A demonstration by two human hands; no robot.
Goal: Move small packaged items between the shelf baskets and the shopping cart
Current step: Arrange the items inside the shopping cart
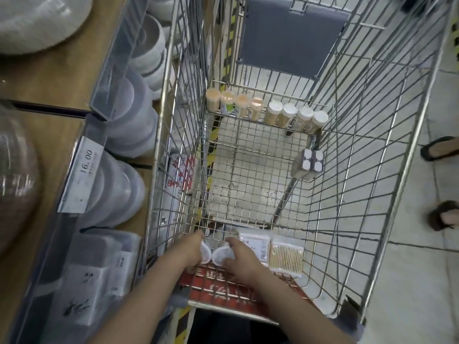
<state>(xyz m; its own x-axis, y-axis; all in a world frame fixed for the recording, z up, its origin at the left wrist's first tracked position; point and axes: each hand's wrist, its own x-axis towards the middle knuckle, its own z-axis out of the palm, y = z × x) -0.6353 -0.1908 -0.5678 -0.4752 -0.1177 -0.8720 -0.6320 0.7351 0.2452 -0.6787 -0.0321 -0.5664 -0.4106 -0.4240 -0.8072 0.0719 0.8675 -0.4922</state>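
Both my hands reach down into the near end of a wire shopping cart (372, 170). My left hand (188, 252) grips a small white round container (205, 253). My right hand (242, 259) holds a second white round container (221, 255) beside it. To the right on the cart floor lie a flat labelled packet (254, 247) and a clear pack of cotton swabs (286, 256). Several small toothpick jars (265, 110) stand in a row at the cart's far end. A four-pack of small jars (309, 165) sits by the right wall.
A wooden shelf (49, 78) on the left carries stacked clear plastic tubs (129, 125), white bowls (151, 45) and boxed goods (99, 274), with a price tag (84, 170) reading 16.00. A person's sandalled feet (442, 184) stand on the tiled floor right of the cart.
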